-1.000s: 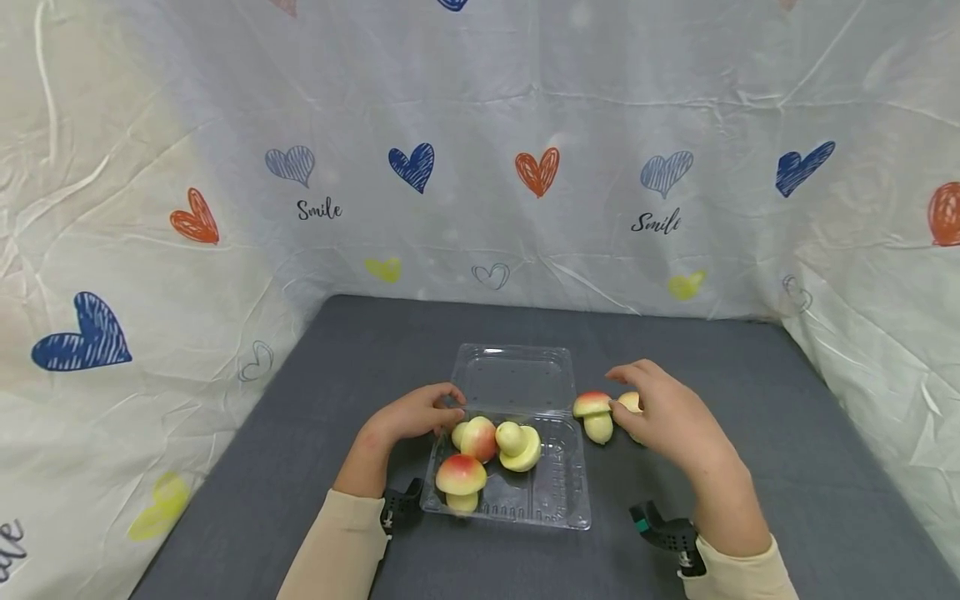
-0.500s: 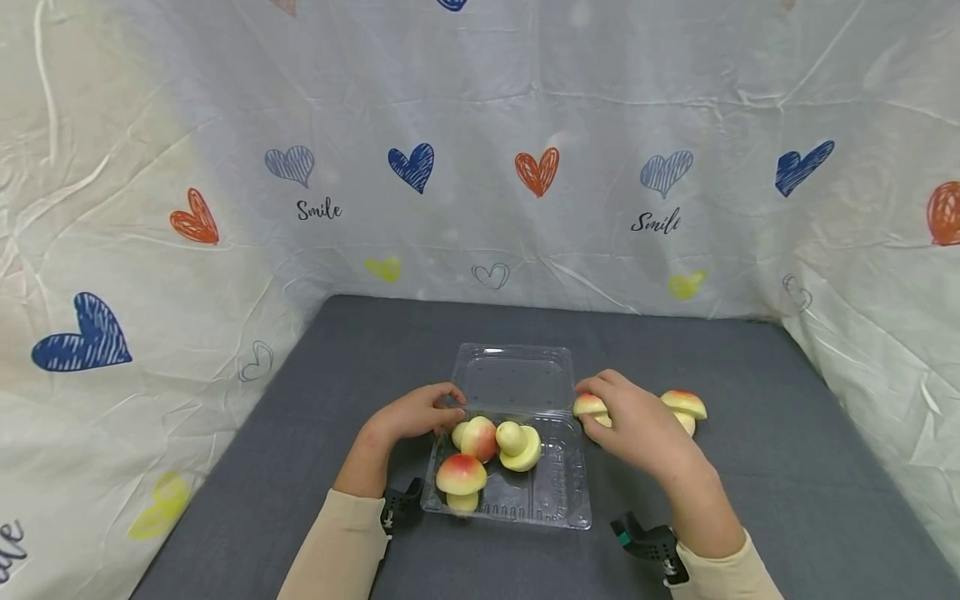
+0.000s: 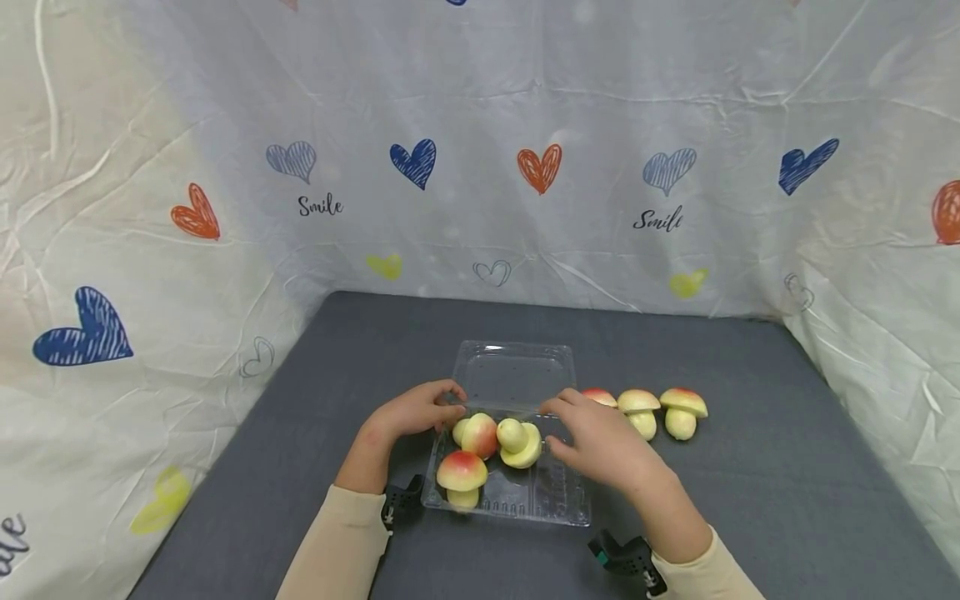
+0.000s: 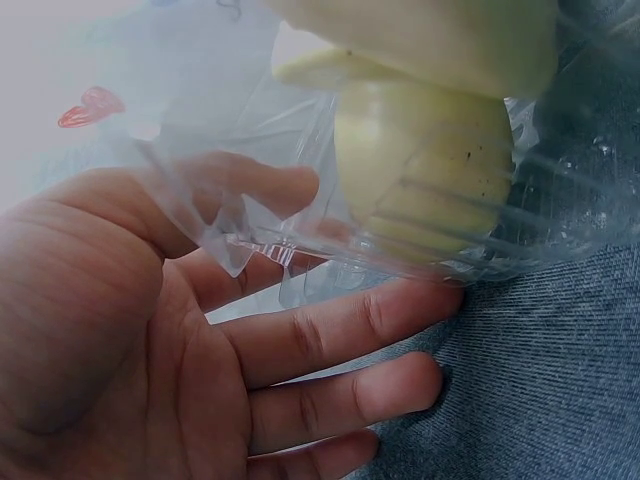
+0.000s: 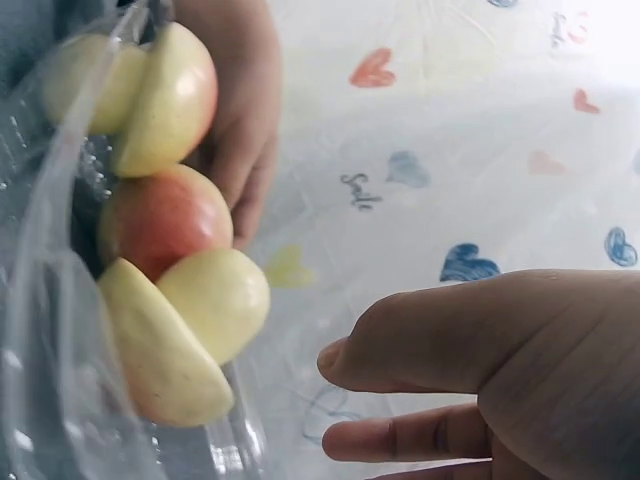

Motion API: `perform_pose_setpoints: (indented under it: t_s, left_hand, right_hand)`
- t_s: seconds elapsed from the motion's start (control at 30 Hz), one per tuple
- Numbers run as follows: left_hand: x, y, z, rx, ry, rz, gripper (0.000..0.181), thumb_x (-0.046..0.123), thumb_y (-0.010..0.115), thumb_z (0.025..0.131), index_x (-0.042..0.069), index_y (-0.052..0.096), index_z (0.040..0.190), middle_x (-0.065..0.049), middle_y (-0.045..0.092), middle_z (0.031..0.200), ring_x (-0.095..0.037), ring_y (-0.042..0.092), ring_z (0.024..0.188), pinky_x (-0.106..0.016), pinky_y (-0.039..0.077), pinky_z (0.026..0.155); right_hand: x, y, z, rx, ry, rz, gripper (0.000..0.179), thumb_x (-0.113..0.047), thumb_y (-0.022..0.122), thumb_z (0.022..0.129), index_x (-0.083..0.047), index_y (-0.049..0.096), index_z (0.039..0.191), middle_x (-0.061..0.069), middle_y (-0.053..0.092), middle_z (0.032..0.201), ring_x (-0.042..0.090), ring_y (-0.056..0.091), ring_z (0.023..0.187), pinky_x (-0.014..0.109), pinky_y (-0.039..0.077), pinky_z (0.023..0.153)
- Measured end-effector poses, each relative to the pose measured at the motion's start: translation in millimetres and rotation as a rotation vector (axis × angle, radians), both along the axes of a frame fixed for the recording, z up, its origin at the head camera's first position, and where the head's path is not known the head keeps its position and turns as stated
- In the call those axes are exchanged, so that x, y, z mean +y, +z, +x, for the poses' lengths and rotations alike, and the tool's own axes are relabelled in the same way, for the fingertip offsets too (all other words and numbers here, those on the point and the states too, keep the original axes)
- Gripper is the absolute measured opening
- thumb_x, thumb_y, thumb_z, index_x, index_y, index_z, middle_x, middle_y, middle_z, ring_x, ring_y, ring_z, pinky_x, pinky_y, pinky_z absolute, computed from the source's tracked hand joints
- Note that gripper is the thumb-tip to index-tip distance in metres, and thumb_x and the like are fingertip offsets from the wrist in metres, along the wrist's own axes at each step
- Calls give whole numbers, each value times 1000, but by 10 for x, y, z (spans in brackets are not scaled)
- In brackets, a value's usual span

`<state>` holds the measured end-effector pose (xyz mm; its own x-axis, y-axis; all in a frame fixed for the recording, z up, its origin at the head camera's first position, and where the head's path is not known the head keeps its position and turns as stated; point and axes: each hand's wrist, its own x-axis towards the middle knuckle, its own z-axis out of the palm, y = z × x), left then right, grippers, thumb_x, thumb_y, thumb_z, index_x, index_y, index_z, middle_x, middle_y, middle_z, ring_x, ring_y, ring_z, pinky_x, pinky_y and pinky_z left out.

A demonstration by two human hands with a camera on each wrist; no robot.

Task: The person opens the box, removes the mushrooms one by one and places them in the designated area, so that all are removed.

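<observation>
A clear plastic clamshell box lies with its lid folded back on the dark tabletop. Inside it are three toy mushrooms: a red-capped mushroom at the front left, another mushroom behind it, and a mushroom with its pale stem up. My left hand grips the box's left rim, its thumb against the clear wall and its fingers on the other side. Over the box's right part hovers my right hand, thumb and fingers apart, nothing between them.
To the right of the box stand a partly hidden red-capped mushroom, a pale-capped mushroom and a further mushroom. The box's lid lies flat behind it. A white heart-printed curtain surrounds the table.
My right hand has moved left, from the mushrooms on the table to over the box's right side, uncovering two of those mushrooms. My left hand stays at the box's rim.
</observation>
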<state>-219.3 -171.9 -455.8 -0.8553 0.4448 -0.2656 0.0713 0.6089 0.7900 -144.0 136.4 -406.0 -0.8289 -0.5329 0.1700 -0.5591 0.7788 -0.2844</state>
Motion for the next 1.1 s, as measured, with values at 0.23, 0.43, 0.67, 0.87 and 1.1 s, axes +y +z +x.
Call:
perform_pose_setpoints:
  t_s: [0.23,0.43,0.67,0.87,1.1]
  left_hand:
    - [4,-3,-9,4,6,-11,28,25,64,104,9,62,127,-3,69,96,-21,64,76,-39,53,71]
    - [14,5,-6,1,5,-14,28,25,63,104,9,62,127,-3,69,97,-22,64,77,-39,53,71]
    - [8,-9,-31,8,1,-7,28,25,63,104,9,62,127,-3,69,94,-21,64,76,-39,53,71]
    - [12,-4,-12,-5,14,-12,29,25,63,104,9,62,127,-3,69,95,-22,64,76,-39,52,70]
    - [3,-6,0,-3,8,-7,30,25,63,104,8,61,128,-3,69,94,-22,64,75,-40,52,70]
  right_hand:
    - [-95,-103,14,-31,20,27,29,-17,74,92,-9,71,120,5,68,110,16,64,82,35,52,66]
    - [-142,-179,0,9,40,68,33,-15,73,87,-7,68,120,-1,69,89,10,54,65,32,44,56]
    - [-168,-226,0,-4,33,131,41,-24,73,91,-11,64,129,-12,42,56,5,37,48,34,33,57]
    - [-201,-256,8,-54,3,127,44,-28,74,93,-14,63,134,-14,44,58,4,42,53,47,41,75]
    - [-227,-303,-9,-62,2,64,45,-19,76,91,-12,65,133,-12,52,62,9,52,59,67,36,103]
